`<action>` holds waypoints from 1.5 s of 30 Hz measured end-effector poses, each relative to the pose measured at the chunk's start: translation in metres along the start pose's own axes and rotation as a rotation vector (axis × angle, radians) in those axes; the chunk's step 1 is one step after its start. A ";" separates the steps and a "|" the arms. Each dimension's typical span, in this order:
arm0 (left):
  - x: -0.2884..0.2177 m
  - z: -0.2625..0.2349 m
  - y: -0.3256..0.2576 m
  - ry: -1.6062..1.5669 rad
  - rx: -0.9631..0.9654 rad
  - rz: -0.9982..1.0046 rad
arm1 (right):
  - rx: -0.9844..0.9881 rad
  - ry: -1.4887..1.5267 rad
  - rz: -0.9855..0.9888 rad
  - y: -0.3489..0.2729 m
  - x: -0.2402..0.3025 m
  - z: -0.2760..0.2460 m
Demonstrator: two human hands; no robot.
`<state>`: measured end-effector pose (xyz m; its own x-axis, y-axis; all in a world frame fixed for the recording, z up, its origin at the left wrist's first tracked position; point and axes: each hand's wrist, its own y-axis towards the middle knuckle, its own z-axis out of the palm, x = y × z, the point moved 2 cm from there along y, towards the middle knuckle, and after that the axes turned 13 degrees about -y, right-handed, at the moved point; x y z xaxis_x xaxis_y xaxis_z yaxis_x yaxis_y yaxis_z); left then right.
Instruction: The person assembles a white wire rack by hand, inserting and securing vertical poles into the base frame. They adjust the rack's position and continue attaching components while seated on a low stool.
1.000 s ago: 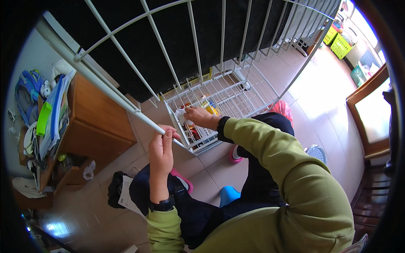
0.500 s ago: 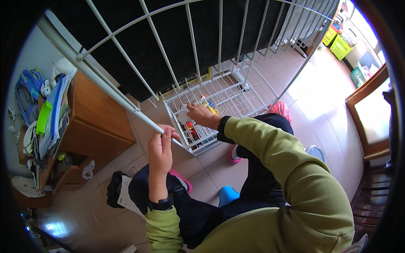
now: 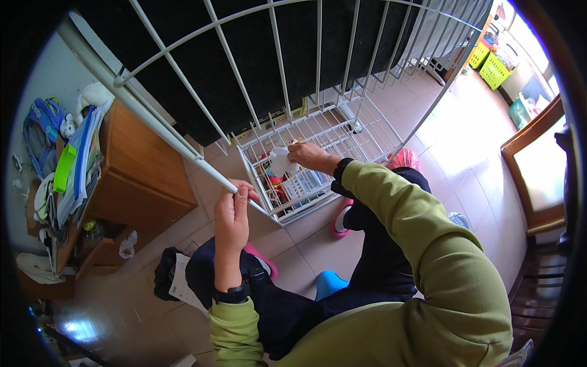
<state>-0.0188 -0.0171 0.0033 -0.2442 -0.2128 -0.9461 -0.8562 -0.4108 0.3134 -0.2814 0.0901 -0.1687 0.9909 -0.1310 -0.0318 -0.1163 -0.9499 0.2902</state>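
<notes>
A white wire rack [image 3: 211, 168] rises in front of me, and my left hand [image 3: 233, 211] is wrapped round its tubular post on the left. Over the lower wire basket [image 3: 361, 144], my right hand [image 3: 310, 156] is closed on a crumpled white piece [image 3: 280, 161], thin plastic or paper; I cannot tell which. Small red and yellow packets [image 3: 273, 186] lie in the near left part of that basket, partly behind the wires. A flat bluish-white packet [image 3: 307, 181] lies below my right hand.
To the left stands a wooden cabinet [image 3: 147, 162] with folders [image 3: 82, 162] and a blue backpack [image 3: 40, 131]. A red plastic bag [image 3: 405, 160] sits by the basket's right end. Behind the upper bars hangs a large black panel [image 3: 257, 61]. A blue stool [image 3: 331, 284] shows between my legs.
My right hand has moved a little to the right and up, drawing the crumpled white piece with it. More of the packets below now shows. My left hand stays on the post.
</notes>
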 end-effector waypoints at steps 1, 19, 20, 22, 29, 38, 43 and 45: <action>0.000 0.000 0.000 0.003 0.000 0.000 | 0.006 0.009 0.003 -0.001 -0.002 -0.001; 0.000 0.001 -0.001 0.019 -0.013 0.011 | 0.155 -0.277 0.114 0.014 -0.001 0.011; -0.001 0.001 -0.001 0.024 -0.010 0.005 | 0.205 -0.280 0.153 0.013 -0.001 0.011; 0.000 0.001 -0.001 0.027 -0.008 -0.013 | 0.152 -0.279 0.107 0.010 0.000 0.009; 0.001 -0.001 -0.001 0.040 0.005 -0.001 | 0.041 0.004 0.228 -0.008 -0.011 -0.001; 0.002 -0.002 0.000 0.032 -0.006 0.008 | 0.017 0.045 0.326 -0.021 -0.022 -0.008; 0.002 0.000 0.000 0.009 -0.020 0.010 | 0.144 -0.067 0.269 -0.017 -0.021 -0.009; 0.001 0.001 0.000 0.007 -0.024 0.021 | 0.160 -0.085 0.256 -0.016 -0.020 -0.008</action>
<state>-0.0191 -0.0163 0.0026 -0.2586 -0.2274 -0.9388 -0.8396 -0.4277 0.3349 -0.2987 0.1101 -0.1655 0.9197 -0.3883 -0.0584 -0.3769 -0.9147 0.1455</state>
